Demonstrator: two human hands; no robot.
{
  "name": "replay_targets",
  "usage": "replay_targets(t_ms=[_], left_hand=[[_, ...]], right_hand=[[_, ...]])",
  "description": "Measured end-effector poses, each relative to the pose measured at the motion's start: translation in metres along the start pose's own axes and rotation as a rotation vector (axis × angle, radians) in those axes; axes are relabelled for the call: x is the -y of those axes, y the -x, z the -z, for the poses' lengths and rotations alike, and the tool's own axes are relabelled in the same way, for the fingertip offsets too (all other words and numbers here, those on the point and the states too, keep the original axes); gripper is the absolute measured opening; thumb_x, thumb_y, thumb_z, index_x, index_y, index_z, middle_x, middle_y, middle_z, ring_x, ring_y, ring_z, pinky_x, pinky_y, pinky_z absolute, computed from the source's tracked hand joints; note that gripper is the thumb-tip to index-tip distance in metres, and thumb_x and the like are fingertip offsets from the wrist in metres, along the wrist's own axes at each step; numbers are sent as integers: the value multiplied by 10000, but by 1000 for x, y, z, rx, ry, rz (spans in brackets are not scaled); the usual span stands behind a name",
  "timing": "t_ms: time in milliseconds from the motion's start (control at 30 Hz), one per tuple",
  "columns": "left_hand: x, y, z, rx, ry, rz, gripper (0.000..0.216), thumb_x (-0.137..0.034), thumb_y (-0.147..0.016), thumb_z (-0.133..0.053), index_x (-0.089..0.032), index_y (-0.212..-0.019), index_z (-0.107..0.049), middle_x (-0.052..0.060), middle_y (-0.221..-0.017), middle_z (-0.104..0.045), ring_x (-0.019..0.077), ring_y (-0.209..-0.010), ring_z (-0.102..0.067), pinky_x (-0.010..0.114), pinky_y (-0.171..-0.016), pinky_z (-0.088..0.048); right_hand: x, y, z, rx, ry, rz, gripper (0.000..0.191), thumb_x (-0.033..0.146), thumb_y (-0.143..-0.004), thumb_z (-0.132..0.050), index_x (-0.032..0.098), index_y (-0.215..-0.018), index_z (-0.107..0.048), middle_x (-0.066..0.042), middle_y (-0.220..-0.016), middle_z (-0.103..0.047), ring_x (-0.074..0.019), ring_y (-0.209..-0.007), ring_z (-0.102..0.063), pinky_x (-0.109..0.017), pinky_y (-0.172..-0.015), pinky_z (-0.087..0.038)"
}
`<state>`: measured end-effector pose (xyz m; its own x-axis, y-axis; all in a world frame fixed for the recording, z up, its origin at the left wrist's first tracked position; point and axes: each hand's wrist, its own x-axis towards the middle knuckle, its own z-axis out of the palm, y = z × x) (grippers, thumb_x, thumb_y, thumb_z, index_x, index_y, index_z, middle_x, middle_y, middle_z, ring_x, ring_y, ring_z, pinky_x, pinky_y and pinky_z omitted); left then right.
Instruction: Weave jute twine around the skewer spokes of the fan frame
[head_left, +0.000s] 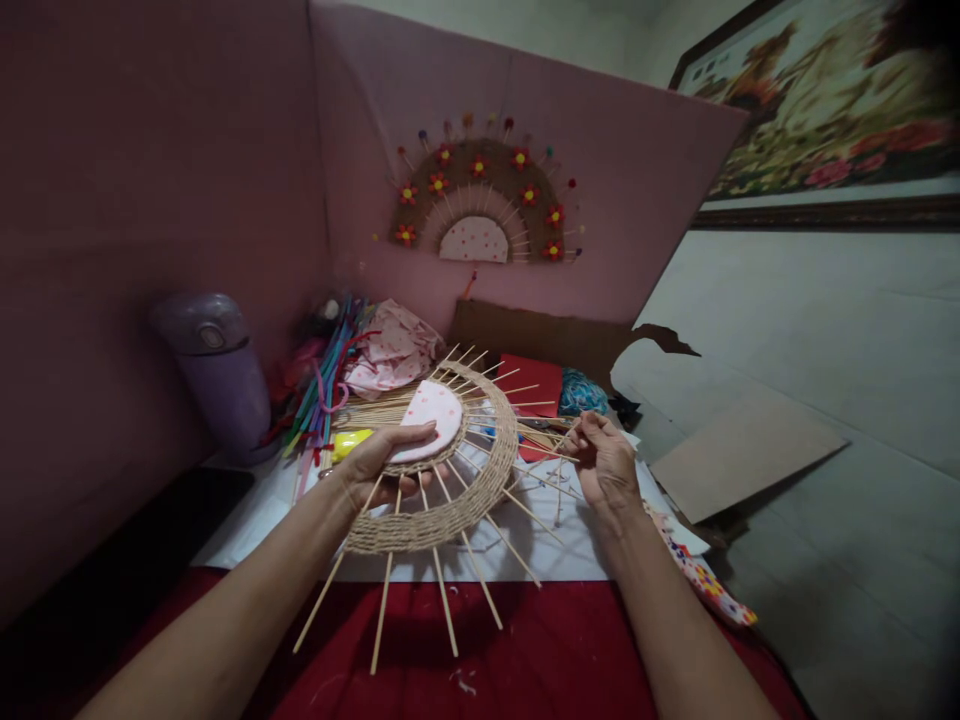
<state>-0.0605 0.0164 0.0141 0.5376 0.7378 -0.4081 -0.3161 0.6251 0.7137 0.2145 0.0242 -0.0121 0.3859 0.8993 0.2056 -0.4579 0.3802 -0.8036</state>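
My left hand (pixel 384 462) grips a half-round woven piece (pixel 457 490) by its pink dotted centre (pixel 431 418), thumb on top. Twine is woven round wooden skewers that fan outward from that centre. My right hand (pixel 600 462) is closed in a pinch on a thin strand of twine (pixel 559 437) at the weave's right edge, among the skewer tips. The piece is held tilted above white paper (pixel 540 545) on a red cloth (pixel 525 650).
A finished woven fan with red flowers (pixel 480 200) hangs on the pink cardboard wall. A purple lidded jug (pixel 217 375) stands at left beside coloured pipe cleaners (pixel 322 385) and dotted fabric (pixel 394 350). Red paper (pixel 536 385), cardboard (pixel 739 455) and patterned fabric (pixel 705 580) lie at right.
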Motion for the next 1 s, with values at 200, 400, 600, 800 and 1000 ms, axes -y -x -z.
replay_targets(t_ms=[200,400,600,800,1000], left_hand=[[0,5,-7,-62,41,-38,177,-199,-784,-546,-75,-906,-575,105,-604,-654,190,-471,-628,147,-245,-340],[-1,6,-10,-71,73,-51,192,-195,-799,-522,-72,-939,-566,99,-581,-648,180,-439,-615,150,-235,-343],[3,2,-3,34,59,-45,185,-230,-797,-530,-66,-869,-574,108,-606,-650,181,-460,-623,142,-233,-339],[9,1,-5,78,-36,-58,209,-245,-813,-511,-53,-843,-590,146,-629,-661,158,-438,-606,156,-301,-397],[11,3,-5,187,-120,-27,316,-296,-851,-444,-30,-825,-612,165,-606,-651,140,-394,-576,139,-271,-344]], right_hand=[[-6,3,-1,-46,70,-78,315,277,-494,-788,171,-700,-575,49,-565,-525,-47,-424,-426,-195,-393,-380],[-9,4,-2,8,3,-76,241,217,-538,-747,175,-688,-564,52,-596,-527,-35,-438,-416,-180,-418,-398],[-19,6,-4,-17,86,-96,251,188,-519,-746,170,-702,-575,66,-564,-514,-39,-431,-429,-164,-395,-379],[-27,18,-12,36,197,-122,237,216,-537,-749,163,-713,-600,30,-626,-594,-69,-488,-509,-188,-456,-429],[-26,25,-20,105,236,-113,211,290,-587,-721,161,-721,-623,-10,-671,-636,-109,-534,-557,-242,-503,-472]])
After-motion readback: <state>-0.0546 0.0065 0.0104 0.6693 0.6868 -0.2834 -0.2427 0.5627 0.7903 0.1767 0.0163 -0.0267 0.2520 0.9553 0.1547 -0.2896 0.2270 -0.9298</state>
